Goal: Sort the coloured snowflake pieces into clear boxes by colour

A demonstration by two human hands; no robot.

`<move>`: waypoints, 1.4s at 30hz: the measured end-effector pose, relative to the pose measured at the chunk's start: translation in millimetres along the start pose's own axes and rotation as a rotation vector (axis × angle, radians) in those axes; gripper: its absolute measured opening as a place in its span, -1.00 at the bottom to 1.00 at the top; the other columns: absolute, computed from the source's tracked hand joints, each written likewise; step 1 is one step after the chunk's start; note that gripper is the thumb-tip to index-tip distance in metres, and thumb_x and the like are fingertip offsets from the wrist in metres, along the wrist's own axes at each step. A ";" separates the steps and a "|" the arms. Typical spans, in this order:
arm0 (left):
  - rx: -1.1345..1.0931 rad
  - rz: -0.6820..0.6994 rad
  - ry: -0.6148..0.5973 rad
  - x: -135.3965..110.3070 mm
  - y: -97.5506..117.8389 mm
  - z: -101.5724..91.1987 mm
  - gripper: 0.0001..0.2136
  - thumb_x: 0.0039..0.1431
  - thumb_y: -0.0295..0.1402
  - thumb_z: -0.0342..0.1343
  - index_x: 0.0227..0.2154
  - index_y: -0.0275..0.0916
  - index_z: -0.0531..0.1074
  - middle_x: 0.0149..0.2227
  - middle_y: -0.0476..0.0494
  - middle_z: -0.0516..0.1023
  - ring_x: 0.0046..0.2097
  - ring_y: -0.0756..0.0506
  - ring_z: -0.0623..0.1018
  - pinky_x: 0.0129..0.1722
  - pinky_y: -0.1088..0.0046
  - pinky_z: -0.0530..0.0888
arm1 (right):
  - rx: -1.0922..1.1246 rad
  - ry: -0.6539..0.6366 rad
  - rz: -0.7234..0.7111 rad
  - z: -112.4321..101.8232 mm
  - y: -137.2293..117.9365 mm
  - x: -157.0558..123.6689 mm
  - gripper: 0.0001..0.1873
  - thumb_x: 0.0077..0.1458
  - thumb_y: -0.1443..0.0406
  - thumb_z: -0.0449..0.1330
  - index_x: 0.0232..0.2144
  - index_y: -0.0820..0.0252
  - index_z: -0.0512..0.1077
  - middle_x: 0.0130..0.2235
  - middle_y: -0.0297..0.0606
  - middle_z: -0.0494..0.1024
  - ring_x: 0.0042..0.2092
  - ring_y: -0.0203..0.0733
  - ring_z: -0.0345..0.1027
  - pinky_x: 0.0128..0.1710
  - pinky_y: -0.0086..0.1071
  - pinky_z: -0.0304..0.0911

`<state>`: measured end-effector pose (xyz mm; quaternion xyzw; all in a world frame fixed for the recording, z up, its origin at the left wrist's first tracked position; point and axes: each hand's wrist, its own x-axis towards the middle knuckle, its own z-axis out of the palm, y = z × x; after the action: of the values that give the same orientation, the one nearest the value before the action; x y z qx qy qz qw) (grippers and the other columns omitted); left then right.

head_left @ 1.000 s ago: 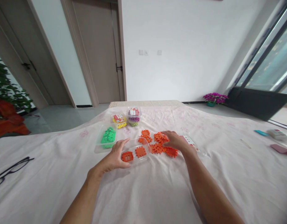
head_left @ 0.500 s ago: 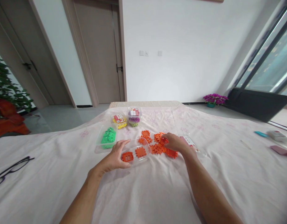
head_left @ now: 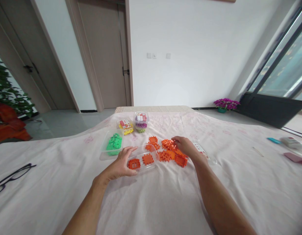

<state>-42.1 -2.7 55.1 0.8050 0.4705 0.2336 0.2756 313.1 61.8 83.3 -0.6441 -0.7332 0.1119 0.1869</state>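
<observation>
My left hand [head_left: 119, 165] grips the near left end of a clear plastic box [head_left: 144, 160] that holds two orange square pieces. My right hand [head_left: 185, 147] rests on a loose pile of orange interlocking pieces [head_left: 168, 151] just right of the box, its fingers curled onto them; whether it holds one I cannot tell. Under my right wrist lies the box's clear lid [head_left: 204, 152] with a red and white label. All of this lies on a pale pink sheet [head_left: 165, 199].
A clear box of green pieces [head_left: 112, 145] lies left of the orange box. Behind it stand a box of yellow pieces [head_left: 125, 126] and one of purple and green pieces [head_left: 141, 122]. Black glasses [head_left: 12, 177] lie far left; small objects [head_left: 289, 143] lie far right.
My right hand has shifted slightly over the orange pile, its fingers sliding back and forth among the pieces. My left hand and the clear box have stayed put.
</observation>
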 end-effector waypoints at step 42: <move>0.001 0.002 0.017 1.1 2.7 1.8 -0.10 -0.21 -0.34 0.30 0.28 -0.12 0.09 0.28 -0.24 0.09 0.33 -0.33 0.11 0.33 0.07 0.08 | -0.006 0.131 -0.251 36.2 -59.1 -14.1 -0.59 0.21 0.28 0.11 0.10 0.17 0.42 0.07 -0.10 0.51 0.10 -0.04 0.34 0.11 -0.21 0.17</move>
<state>-38.8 -3.2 55.8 0.8036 0.4723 0.2406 0.2707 246.0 42.1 72.7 -0.5540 -0.7944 0.0432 0.2451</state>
